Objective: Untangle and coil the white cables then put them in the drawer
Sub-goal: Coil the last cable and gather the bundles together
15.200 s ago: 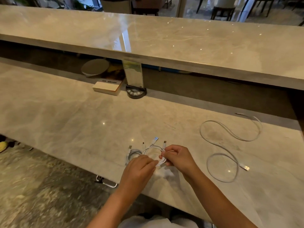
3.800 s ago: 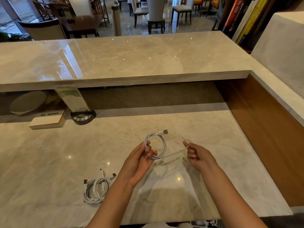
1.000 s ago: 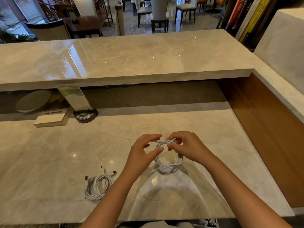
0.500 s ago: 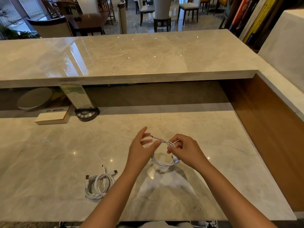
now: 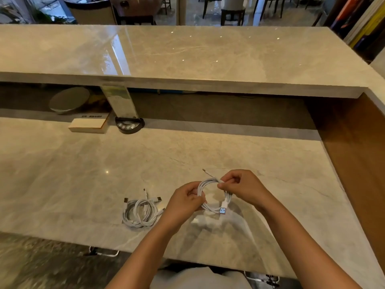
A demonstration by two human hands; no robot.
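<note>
A coiled white cable hangs as a round loop between both hands, just above the marble counter. My left hand grips the loop's left side. My right hand pinches its top right, where a thin plug end sticks out up and to the left. A blue-tipped USB plug dangles at the loop's bottom right. A second bundle of coiled white cables lies flat on the counter to the left of my left hand. No drawer is visible.
A raised marble ledge runs across the back. Under it sit a pale box, a round black device and a grey disc. A wooden side panel closes the right end. The counter's near edge is close below my wrists.
The coil has widened into a rounder loop and its blue plug now hangs lower right. My right hand shifted up to the coil's top. The bundle on the counter has not moved.
</note>
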